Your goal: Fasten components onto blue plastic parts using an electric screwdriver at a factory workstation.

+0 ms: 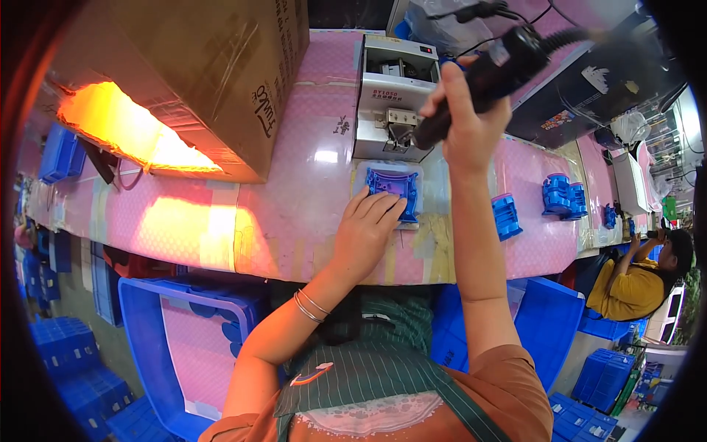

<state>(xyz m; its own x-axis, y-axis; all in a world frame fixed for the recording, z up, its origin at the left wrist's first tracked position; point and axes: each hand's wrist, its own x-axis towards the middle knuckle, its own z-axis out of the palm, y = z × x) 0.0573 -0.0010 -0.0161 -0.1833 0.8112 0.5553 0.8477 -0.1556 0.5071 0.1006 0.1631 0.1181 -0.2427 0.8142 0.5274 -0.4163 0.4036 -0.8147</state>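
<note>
My left hand point(366, 230) lies over the near left side of a blue plastic housing point(398, 186), its fingers holding it in place. That housing sits open side up on a pale fixture plate point(422, 180) on the table. In my raised right hand point(475, 125) is a black electric screwdriver point(503, 65), gripped round its body. Its nose points down and left, close to the front outlet of a white screw feeder point(379, 103) behind the housing. Whether the tip touches the feeder, or carries a screw, I cannot tell.
More blue housings point(507, 217) stand on the table point(324, 96) to the right. A large cardboard box point(199, 81) with a glowing orange opening fills the left. Blue bins point(136, 324) flank my lap. Further right, a person in yellow point(626, 289) works.
</note>
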